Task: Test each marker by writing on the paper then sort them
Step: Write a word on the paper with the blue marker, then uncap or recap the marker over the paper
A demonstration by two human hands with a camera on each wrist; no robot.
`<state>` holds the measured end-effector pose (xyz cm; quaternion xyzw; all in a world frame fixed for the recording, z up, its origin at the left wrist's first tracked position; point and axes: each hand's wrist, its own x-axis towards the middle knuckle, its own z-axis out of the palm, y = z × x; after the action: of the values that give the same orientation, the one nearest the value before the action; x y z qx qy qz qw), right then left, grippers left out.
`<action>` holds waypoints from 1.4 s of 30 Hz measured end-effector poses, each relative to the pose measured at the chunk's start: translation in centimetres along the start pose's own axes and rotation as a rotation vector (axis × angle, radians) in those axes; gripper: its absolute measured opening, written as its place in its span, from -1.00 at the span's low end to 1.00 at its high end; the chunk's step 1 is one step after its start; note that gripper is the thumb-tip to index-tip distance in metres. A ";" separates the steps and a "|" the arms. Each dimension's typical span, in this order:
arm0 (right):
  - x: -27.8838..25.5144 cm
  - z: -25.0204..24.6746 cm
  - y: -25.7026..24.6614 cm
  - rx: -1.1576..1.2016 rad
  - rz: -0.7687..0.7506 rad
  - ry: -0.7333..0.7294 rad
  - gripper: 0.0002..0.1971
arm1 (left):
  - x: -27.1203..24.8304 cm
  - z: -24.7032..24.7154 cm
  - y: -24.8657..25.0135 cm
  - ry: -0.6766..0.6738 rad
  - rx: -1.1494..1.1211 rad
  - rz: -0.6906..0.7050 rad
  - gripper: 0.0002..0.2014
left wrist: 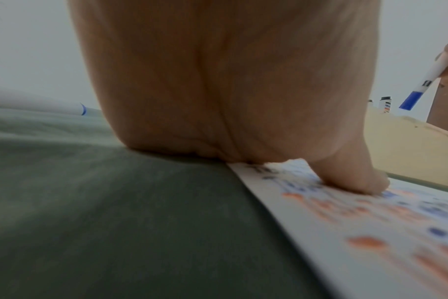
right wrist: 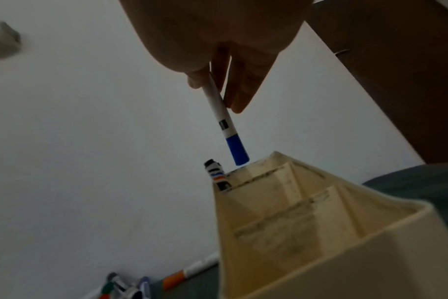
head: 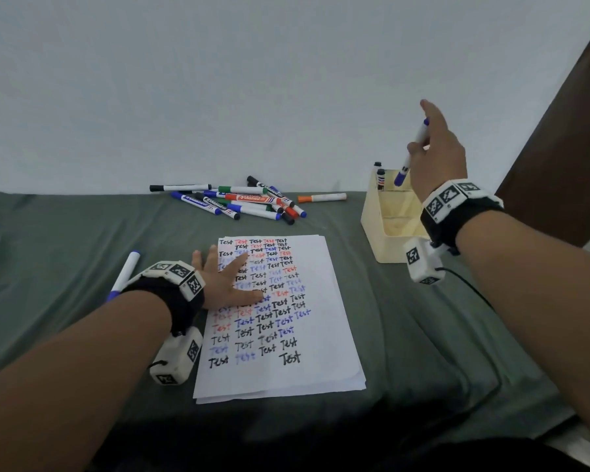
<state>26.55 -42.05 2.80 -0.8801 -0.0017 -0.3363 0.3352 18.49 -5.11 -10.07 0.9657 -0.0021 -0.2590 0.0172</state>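
Right now the right hand (head: 438, 155) pinches a blue marker (head: 412, 153) between thumb and fingers, high in the right of the head view, directly over the far compartment of the cream organizer (head: 375, 226). Its long axis runs steeply, cap end down and slightly toward the left of the frame, tail end up beside the raised fingers. The right wrist view shows the blue cap (right wrist: 237, 150) just above the organizer's rim (right wrist: 289, 161), not yet inside. Holding it near the upper barrel leaves the lower half free to slide in, which suits a drop into the slot; I judge this to be the sorting step for a marker that wrote well.

Two black-capped markers (head: 379, 175) already stand upright in the far left corner of that same box, so this one looks bound to join them.

The left hand (head: 229, 277) lies flat with fingers spread on the paper (head: 324, 335), mid-left of the frame, probably pinning the sheet against the soft green bedcover (head: 65, 233) so it does not slide. The sheet is full of "Test" in black, blue and red.

A loose pile of markers (head: 239, 201) waits at upper centre, an orange one (head: 321, 198) apart to its right. One blue marker (head: 125, 274) lies alone at left, seemingly set aside.
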 end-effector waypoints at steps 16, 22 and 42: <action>-3.8 6.3 -1.4 -0.559 -0.100 -0.264 -0.18 | -0.2 0.0 0.0 -0.004 -0.010 -0.012 0.12; -9.1 8.9 -3.7 -0.353 -0.220 -0.964 -0.14 | -0.4 0.1 0.2 0.006 -0.017 -0.013 0.12; -11.8 11.3 -2.6 -0.576 -0.120 -1.241 0.07 | 5.6 -5.6 -3.0 0.437 -0.061 -0.035 -0.30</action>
<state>23.57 -30.75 -8.90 -0.9622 -0.1528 0.2251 0.0058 26.11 -1.98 -8.16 0.9978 0.0265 -0.0436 0.0421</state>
